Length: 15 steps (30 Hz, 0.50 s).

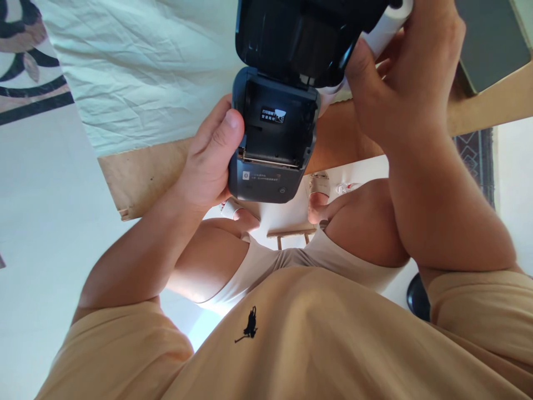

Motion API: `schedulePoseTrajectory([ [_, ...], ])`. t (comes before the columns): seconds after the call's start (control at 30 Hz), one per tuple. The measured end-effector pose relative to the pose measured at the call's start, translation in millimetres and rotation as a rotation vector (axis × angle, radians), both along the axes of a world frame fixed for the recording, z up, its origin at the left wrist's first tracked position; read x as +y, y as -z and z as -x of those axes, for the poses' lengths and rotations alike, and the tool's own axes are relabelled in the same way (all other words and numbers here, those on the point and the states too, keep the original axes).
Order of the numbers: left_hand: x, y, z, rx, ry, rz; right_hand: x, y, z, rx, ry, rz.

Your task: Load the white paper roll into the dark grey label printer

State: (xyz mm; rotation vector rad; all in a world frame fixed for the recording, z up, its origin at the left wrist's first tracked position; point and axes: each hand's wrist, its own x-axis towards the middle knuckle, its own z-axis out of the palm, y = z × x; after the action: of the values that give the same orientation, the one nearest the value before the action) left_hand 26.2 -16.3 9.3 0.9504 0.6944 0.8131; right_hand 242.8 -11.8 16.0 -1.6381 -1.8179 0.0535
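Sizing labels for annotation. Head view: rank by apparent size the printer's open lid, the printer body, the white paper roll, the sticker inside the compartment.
1. printer's open lid, cropped by the frame edge; alike with 2.
2. printer body, nearer the camera, so unranked against lid.
3. white paper roll, mostly hidden by the right hand.
4. sticker.

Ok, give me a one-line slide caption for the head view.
Left hand grips a small dark printer with its lid open; right hand holds a white roll above it.

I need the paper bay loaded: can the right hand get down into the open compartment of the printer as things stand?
Probably yes. The lid is swung up, so the compartment lies open, and the right hand with the white roll is just beside it. The left hand grips only the printer's side.
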Motion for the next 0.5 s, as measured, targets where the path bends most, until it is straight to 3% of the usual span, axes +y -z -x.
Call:
schedulePoseTrajectory([
  [0.23, -0.8, -1.1, -0.5, -0.018, -0.028, -0.006, -2.0, -5.8, -9.0, -0.012, 0.081, 0.007],
  [0.4, 2.1, 1.1, 2.9, 0.01, 0.051, -0.028, -3.4, -7.5, -10.3, -0.094, 0.059, 0.241],
  [0.5, 3.4, 2.0, 4.2, 0.004, 0.051, -0.039, -4.4, -7.0, -9.0, -0.139, 0.06, 0.284],
])
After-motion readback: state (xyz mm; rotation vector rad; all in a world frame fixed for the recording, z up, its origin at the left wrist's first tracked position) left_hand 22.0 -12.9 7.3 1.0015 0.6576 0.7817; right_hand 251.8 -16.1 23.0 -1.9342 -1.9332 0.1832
